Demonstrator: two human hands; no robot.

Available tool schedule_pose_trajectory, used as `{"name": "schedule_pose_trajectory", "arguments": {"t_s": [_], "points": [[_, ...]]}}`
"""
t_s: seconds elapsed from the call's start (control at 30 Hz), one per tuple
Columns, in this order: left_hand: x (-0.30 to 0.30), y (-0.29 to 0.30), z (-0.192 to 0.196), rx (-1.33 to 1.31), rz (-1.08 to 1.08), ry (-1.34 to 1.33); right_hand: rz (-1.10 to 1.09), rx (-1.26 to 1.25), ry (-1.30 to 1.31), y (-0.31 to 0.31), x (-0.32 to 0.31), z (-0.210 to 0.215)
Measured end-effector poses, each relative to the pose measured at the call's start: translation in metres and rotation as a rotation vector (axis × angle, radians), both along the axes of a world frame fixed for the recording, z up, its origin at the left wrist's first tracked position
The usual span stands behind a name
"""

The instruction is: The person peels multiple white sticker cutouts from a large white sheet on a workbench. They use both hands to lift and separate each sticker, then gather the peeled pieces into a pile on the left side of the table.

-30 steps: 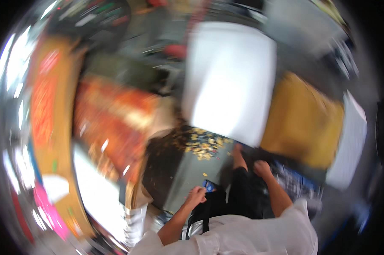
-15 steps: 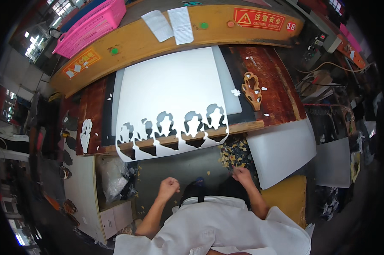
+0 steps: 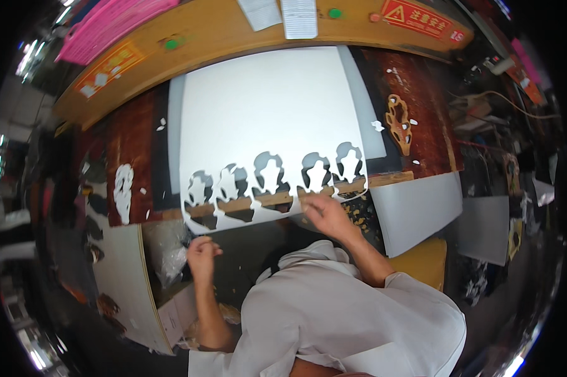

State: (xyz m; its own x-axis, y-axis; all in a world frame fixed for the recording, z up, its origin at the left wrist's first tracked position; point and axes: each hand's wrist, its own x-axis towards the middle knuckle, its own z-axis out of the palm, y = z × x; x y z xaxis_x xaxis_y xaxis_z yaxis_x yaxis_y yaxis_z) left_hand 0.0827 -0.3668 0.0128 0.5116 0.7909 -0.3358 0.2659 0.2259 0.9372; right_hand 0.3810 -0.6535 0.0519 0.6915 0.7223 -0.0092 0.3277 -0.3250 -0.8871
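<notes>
A large white sheet [image 3: 271, 107] lies on the worktable, its near edge hanging over the front. Along that edge runs a row of several curvy cut-out holes, some with white pieces still inside. My right hand [image 3: 327, 217] reaches the sheet's front strip right of its middle, fingertips at the strip and thumb apart from the fingers. Just below the sheet's near left corner is my left hand [image 3: 201, 254], its fingers curled closed; whatever they hold, if anything, is hidden. To the right lies an orange-brown openwork cutting die [image 3: 399, 125]. White cut pieces [image 3: 124, 193] lie at the left.
A yellow machine beam [image 3: 233, 31] spans the back, with papers [image 3: 299, 19] and a green button [image 3: 335, 12] on it. White sheets [image 3: 415, 210] stand at the right beside a yellow padded block [image 3: 428, 261]. A plastic bag [image 3: 167, 251] sits below the table's left side.
Both hands have moved forward from near my lap to the sheet's front edge, the left one also leftward. My right hand has opened out. The view has shifted closer to the table.
</notes>
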Motion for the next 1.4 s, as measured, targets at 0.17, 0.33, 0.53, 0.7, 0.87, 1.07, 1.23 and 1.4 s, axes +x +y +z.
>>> {"name": "schedule_pose_trajectory", "arguments": {"t_s": [0.17, 0.33, 0.53, 0.7, 0.87, 1.07, 1.23, 1.4], "points": [[0.051, 0.101, -0.003, 0.466, 0.089, 0.159, -0.603, -0.079, -0.160, 0.003, 0.135, -0.004], [0.105, 0.145, -0.009, 0.617, -0.095, 0.534, -0.616, -0.590, -0.184, -0.005, 0.222, -0.035], [0.111, 0.153, -0.005, 0.227, -0.032, 0.532, -0.722, -0.340, 0.189, -0.008, 0.262, -0.048], [0.095, 0.164, -0.013, 0.427, -0.218, 0.614, -0.664, -0.446, 0.091, -0.008, 0.270, -0.060], [0.085, 0.174, -0.025, 0.397, -0.295, 0.422, -0.740, -0.504, -0.212, 0.020, 0.253, -0.049], [0.082, 0.185, -0.022, 0.221, -0.316, 0.418, -0.850, -0.448, -0.212, -0.024, 0.270, 0.003], [0.078, 0.179, -0.021, 0.265, -0.316, 0.374, -0.546, -0.476, 0.011, -0.100, 0.310, -0.033], [0.077, 0.170, -0.022, 0.213, -0.221, 0.370, -0.446, -0.773, -0.237, -0.126, 0.348, -0.061]]}}
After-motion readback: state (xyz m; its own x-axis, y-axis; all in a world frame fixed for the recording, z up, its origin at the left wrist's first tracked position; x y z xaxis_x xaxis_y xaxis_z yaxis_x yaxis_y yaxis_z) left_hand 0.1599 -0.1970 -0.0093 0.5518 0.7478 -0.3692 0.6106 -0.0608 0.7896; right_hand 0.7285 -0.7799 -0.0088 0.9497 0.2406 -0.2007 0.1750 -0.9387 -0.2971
